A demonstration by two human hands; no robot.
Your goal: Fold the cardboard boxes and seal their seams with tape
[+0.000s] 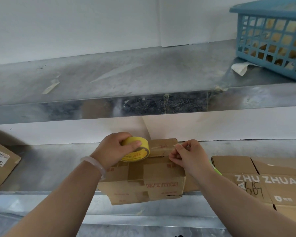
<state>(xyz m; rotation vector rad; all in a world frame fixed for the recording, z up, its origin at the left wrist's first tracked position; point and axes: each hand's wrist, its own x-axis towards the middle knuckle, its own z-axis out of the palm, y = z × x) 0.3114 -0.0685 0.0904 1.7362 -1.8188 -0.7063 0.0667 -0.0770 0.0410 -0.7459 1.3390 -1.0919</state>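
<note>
A small brown cardboard box (154, 178) with red print lies on the metal shelf (55, 161), its near end hanging over the front edge. My left hand (114, 147) grips a yellow tape roll (137, 152) held at the box's far left corner. A clear strip of tape (162, 147) runs from the roll to the right across the box's far flap. My right hand (186, 154) pinches the free end of that strip at the box's right edge.
Flattened cardboard boxes (266, 182) with white lettering lie on the shelf to the right. Another flat box (2, 161) with a label sits at the left. A blue plastic basket (270, 36) stands on the upper shelf at the right, a scrap of paper (239, 68) beside it.
</note>
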